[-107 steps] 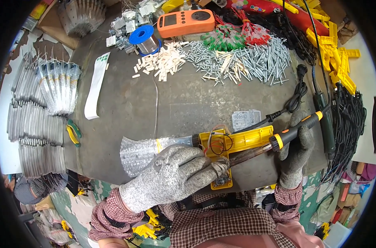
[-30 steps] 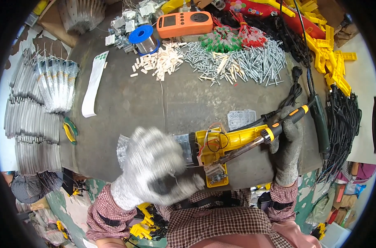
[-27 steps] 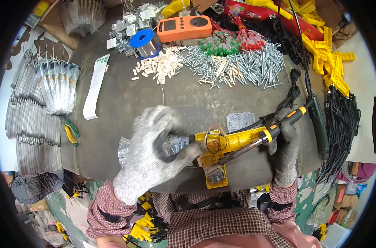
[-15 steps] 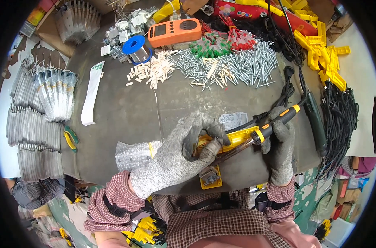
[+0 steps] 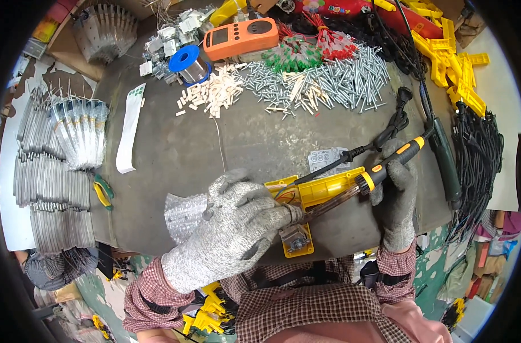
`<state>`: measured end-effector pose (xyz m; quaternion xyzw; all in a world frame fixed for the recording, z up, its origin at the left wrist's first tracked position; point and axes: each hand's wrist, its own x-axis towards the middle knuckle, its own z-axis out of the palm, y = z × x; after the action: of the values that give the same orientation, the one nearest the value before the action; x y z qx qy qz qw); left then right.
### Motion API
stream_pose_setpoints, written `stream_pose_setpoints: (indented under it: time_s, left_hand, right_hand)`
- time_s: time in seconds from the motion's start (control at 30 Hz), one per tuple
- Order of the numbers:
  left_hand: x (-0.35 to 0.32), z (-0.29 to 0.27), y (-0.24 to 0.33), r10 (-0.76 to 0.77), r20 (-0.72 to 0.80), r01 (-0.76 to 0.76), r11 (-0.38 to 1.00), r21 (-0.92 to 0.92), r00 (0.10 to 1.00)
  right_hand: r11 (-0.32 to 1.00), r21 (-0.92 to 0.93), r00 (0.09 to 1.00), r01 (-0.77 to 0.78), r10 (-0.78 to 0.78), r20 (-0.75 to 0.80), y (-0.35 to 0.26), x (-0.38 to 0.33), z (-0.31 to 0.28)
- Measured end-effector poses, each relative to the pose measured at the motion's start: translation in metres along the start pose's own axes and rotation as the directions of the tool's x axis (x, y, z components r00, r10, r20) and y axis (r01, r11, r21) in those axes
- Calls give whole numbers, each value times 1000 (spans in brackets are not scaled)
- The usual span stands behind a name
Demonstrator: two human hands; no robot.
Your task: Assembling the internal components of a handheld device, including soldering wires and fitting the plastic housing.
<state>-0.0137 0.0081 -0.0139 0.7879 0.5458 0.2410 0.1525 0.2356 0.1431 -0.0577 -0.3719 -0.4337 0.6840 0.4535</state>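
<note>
My right hand, in a grey glove, grips the black and yellow handle of a soldering iron. The iron's shaft slants down and left to my left hand, also gloved. That hand's fingertips are pinched beside a yellow plastic housing; a thin solder wire runs down to the hand from near the blue spool. Its tip and the iron's tip are hidden by the fingers. Thin coloured wires show inside the housing. A black power cord lies across the housing, and a metal part sits in its lower end.
Clear bubble bags lie left of my left hand. Green-yellow pliers rest by the left edge. Screws, pale small pieces and an orange meter fill the far side. Black cords hang at right.
My left hand has shifted left and turned palm down, uncovering more of the housing and its wires. The soldering iron, in my right hand, has shifted slightly right and up.
</note>
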Motion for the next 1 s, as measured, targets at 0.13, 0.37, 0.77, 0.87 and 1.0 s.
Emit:
stream_pose_setpoints:
  time_s: [0.13,0.37,0.77,0.87,1.0]
  left_hand:
    - [5,0,4,42,-2,-42,992,121,999]
    - [10,0,5,66,54,-75,982,172,996]
    - [13,-7,10,62,170,-91,982,166,983]
    - [14,-7,10,57,181,-83,987,140,982]
    - [16,-10,13,75,198,-111,978,178,977]
  right_hand:
    - [1000,-3,1000,-1,1,10,-1,-1,-1]
    - [999,42,1000,2,-3,20,0,-1,-8]
    - [997,-57,999,-42,44,26,-1,-1,-4]
    - [997,-50,997,-65,63,-33,-2,-1,-1]
    - [996,-46,995,-73,75,59,-4,1,-4]
